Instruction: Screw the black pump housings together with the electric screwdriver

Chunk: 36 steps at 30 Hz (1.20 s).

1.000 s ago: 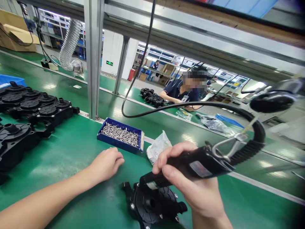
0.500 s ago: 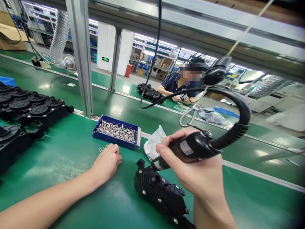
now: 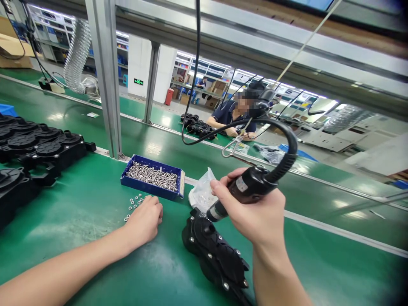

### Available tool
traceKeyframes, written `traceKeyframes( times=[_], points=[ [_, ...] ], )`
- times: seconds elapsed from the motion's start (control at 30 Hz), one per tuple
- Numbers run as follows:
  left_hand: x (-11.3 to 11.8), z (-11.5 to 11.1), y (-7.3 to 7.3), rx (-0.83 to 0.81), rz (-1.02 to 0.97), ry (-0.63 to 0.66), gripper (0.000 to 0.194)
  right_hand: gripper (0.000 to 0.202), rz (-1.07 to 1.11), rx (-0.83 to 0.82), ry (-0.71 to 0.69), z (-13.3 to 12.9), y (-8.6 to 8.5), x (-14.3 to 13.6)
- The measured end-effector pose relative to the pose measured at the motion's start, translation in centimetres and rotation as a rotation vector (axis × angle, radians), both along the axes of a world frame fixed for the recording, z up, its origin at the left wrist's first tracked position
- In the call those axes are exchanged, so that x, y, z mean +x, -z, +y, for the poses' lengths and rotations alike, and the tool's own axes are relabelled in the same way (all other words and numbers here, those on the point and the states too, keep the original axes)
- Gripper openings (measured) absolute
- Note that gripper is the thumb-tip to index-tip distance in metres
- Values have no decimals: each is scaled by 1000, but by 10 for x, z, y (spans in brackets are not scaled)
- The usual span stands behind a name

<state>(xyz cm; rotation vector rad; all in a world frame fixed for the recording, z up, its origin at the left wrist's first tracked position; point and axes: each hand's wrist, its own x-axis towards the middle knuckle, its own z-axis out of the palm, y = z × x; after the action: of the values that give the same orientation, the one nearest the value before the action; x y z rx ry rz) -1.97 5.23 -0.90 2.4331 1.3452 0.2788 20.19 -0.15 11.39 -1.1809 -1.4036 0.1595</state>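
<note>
My right hand (image 3: 255, 212) is wrapped round a black electric screwdriver (image 3: 244, 187), held tilted with its cable and hook trailing from the top end. The screwdriver's tip reaches the far end of a black plastic housing (image 3: 212, 255), which has several silver screws along its edges. On the green bench, my left hand (image 3: 148, 219) rests with curled fingers beside several small metal nuts (image 3: 135, 206); what its fingers hold, if anything, is hidden. Behind that hand sits a blue bin (image 3: 148, 189) full of silver screws (image 3: 153, 175). A clear plastic bag (image 3: 203, 191) lies behind the housing.
More black housings (image 3: 47, 148) stand in rows at the left. A metal post (image 3: 105, 80) rises behind the bench. The screwdriver hangs on a cord (image 3: 306, 42) from above. Across the line a person (image 3: 234, 114) sits at work near black cables (image 3: 196, 125).
My right hand and the screwdriver have moved left and slightly down in view. More nuts show beside my left hand, which stays almost in place. The camera view has shifted a little.
</note>
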Motion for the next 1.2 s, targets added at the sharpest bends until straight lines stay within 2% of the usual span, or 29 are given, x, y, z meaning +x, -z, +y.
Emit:
traceKeyframes(
  times=[0.27,0.37,0.47,0.57,0.7,0.8,0.93,1.1,1.2],
  points=[
    [6,-9,2,54,76,111,22,23,-1,10,-30,1,-2,-3],
    [6,-9,7,84,33,192,28,22,-1,17,-52,0,-2,-2],
    [6,-9,11,55,-75,205,39,22,16,24,-80,-1,-2,0],
    [6,-12,12,-114,-322,115,37,23,37,9,-100,-1,-3,2],
    [7,-16,6,-547,-653,-91,20,22,79,88,-131,-1,-4,7],
    [9,-18,1,-788,-812,-187,28,21,193,238,-225,-3,-7,8],
    [12,-23,-3,-1091,-941,-308,34,37,409,334,-264,-10,-12,8],
    [15,-28,-6,-1212,-942,-398,27,24,415,268,-314,-16,-11,4],
    [17,-31,-6,-1224,-930,-397,25,26,408,252,-281,-20,-10,0]
  ],
)
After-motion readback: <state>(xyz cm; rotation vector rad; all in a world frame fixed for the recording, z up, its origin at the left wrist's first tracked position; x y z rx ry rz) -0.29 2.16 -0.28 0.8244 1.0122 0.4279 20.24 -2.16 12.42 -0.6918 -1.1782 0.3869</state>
